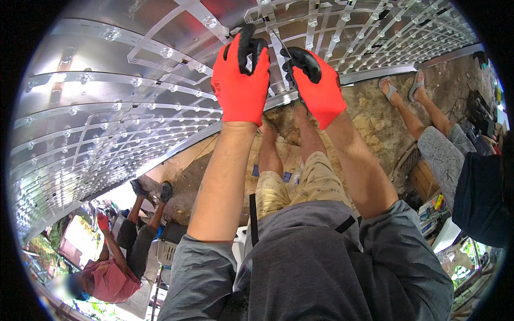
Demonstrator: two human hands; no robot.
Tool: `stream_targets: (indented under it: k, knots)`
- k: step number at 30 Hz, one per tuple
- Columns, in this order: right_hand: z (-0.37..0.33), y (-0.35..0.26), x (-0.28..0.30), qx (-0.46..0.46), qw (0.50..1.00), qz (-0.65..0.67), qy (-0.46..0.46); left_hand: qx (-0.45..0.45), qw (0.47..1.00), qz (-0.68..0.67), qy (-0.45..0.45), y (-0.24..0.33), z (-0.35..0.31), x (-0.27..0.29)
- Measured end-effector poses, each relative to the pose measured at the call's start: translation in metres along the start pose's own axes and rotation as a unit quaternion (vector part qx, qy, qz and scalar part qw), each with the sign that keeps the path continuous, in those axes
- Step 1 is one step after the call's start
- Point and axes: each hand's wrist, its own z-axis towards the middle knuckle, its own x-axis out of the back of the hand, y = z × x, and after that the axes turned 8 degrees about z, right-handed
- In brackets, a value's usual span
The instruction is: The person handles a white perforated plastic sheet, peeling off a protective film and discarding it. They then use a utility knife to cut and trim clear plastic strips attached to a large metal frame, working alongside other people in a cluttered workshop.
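A large silvery panel [115, 51] spans the upper view, lined with pale light strips [184, 77] that carry clear round lenses. My left hand [241, 80], in a red glove with black fingers, is raised at the panel. Its fingers are bent and apart, and nothing shows between them. Close by on the right, my right hand [316, 85], gloved alike, is closed round a thin metal tool [280, 40]. The tool's slender shaft points up toward the strips; its handle is hidden in the glove, so its exact kind does not show.
The panel's metal rim [187, 142] runs just beyond my feet over a dirt floor [369, 120]. At the lower left a person in a red shirt [115, 281] sits by a pale plastic chair [166, 251]. Another person in sandals [417, 85] is at the right.
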Motion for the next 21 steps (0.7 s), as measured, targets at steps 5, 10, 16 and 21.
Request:
stream_targets:
  k: [5, 10, 16, 21]
  knots:
    - [-0.002, -0.006, -0.009, 0.049, 0.998, -0.037, 0.02, -0.141, 0.983, 0.117, 0.013, -0.016, 0.005, -0.002]
    - [0.003, -0.014, -0.019, 0.057, 0.992, 0.096, 0.053, -0.148, 0.982, 0.116, 0.02, -0.022, -0.002, -0.005]
    - [0.019, -0.022, -0.051, 0.108, 0.983, 0.128, 0.078, -0.138, 0.988, 0.073, 0.005, -0.024, -0.006, -0.002]
    - [0.036, -0.009, -0.075, 0.246, 0.952, 0.082, 0.16, -0.135, 0.989, 0.066, 0.013, -0.03, -0.005, -0.001]
